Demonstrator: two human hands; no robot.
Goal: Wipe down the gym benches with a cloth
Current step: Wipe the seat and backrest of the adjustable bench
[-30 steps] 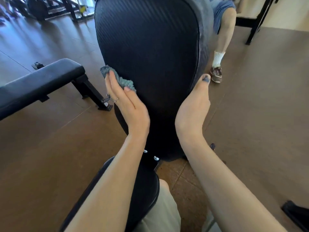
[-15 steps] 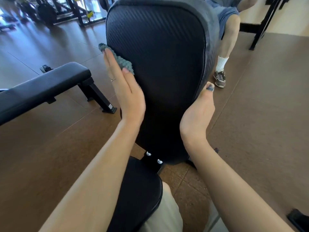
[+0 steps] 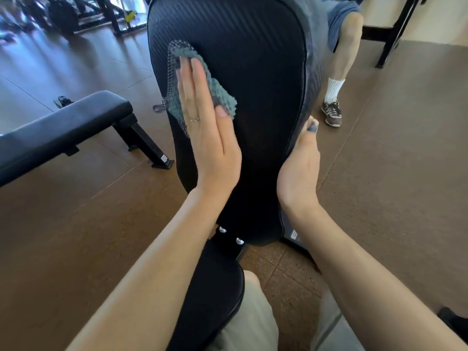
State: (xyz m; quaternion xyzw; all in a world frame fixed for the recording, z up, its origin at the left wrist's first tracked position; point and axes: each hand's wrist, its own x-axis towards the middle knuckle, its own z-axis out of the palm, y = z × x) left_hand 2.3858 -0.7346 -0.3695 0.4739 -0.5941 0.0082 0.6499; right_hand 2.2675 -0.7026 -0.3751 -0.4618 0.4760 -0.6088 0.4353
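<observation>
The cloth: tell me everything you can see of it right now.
The cloth is small and grey-green with a knobbly, waffle-like weave, crumpled rather than folded flat. The left hand presses it with straight fingers against the upper left of the black backrest. Its edges stick out above and on both sides of the fingers.
</observation>
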